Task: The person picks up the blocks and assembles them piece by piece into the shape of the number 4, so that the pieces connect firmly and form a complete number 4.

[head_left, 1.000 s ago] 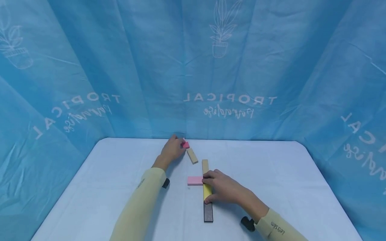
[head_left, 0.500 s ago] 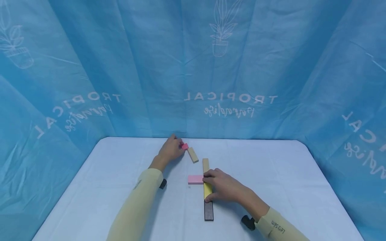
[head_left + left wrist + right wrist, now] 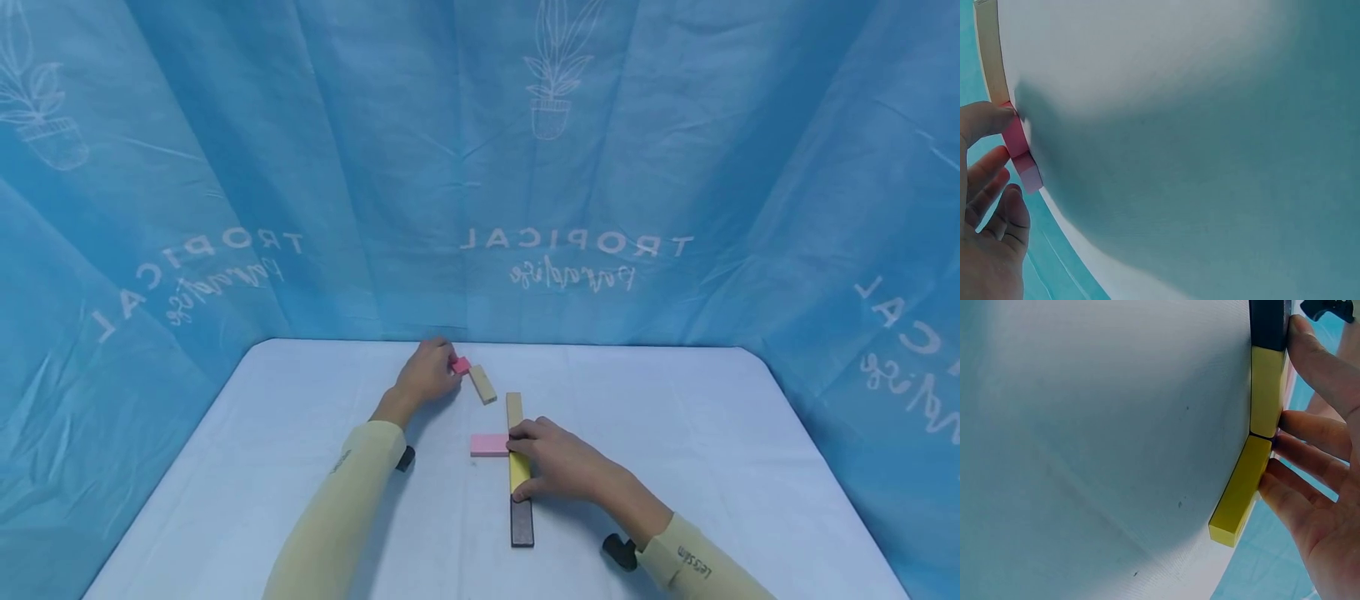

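Note:
At the far edge my left hand point(image 3: 427, 372) pinches a small red block point(image 3: 461, 365) between thumb and fingertips. In the left wrist view, a lighter pink block point(image 3: 1032, 178) adjoins the red block's far end, hidden by the hand in the head view. A natural wood block point(image 3: 483, 384) lies slantwise by the red one. My right hand point(image 3: 562, 460) spreads over a lengthwise row, its fingertips touching it. That row has a wood block point(image 3: 513, 407), a yellow block point(image 3: 519, 472) and a dark block point(image 3: 522, 522). A pink block point(image 3: 489, 445) extends left from it.
A white-covered table point(image 3: 660, 417) carries all the blocks. Blue curtains point(image 3: 375, 183) hang behind and at both sides. A black wrist device point(image 3: 619, 552) sits under the right sleeve, another point(image 3: 406, 458) by the left cuff.
My left hand has shifted the red block slightly, turning it beside the slanted wood block; the pink piece behind it has gone from the head view. The right hand keeps its place on the row.

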`<state>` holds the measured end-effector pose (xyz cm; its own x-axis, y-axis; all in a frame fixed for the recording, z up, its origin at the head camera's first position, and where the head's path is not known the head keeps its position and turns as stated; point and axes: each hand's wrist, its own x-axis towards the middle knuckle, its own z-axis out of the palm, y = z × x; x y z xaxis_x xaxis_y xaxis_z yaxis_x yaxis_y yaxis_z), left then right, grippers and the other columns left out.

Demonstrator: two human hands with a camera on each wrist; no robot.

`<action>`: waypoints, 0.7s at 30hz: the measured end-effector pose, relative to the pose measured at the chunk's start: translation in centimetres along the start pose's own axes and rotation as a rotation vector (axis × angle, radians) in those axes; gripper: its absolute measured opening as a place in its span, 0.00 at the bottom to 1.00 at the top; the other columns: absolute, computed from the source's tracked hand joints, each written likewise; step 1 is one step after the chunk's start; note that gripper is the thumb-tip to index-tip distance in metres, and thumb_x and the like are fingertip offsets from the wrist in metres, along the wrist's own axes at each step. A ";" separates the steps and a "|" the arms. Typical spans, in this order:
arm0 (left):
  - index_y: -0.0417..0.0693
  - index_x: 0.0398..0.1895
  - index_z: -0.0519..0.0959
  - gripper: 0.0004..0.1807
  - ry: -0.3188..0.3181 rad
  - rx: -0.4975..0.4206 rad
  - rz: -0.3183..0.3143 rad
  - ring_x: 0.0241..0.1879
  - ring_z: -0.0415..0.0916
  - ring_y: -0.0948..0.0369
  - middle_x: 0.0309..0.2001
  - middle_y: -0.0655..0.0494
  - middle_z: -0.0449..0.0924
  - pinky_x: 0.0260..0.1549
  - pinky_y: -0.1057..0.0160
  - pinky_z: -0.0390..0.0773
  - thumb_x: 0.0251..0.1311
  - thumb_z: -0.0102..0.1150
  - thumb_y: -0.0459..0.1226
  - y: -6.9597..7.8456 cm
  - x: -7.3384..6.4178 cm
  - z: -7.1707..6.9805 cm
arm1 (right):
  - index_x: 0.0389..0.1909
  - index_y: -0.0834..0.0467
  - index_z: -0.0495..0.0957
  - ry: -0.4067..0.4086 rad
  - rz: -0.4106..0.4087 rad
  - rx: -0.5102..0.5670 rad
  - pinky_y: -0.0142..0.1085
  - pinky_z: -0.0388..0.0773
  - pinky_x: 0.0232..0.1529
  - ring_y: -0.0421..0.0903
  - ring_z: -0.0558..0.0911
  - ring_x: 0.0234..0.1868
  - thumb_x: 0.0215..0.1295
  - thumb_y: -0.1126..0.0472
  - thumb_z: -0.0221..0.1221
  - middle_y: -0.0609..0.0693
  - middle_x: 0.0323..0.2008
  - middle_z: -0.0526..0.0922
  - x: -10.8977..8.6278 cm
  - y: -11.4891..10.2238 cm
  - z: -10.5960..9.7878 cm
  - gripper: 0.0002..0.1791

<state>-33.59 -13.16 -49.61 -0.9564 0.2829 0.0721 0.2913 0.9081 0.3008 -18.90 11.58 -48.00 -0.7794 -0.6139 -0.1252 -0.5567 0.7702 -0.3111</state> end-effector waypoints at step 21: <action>0.46 0.40 0.75 0.18 -0.063 -0.019 -0.142 0.39 0.68 0.57 0.39 0.53 0.69 0.39 0.58 0.75 0.49 0.69 0.43 0.8 -0.7 0.0 | 0.63 0.51 0.74 -0.001 -0.001 0.000 0.43 0.67 0.61 0.45 0.66 0.64 0.46 0.31 0.65 0.44 0.63 0.69 0.0 0.1 0.0 0.44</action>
<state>-32.72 -12.60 -49.39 -0.9847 0.1714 -0.0322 0.1521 0.9345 0.3219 -18.95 11.61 -47.99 -0.7785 -0.6150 -0.1253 -0.5578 0.7695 -0.3110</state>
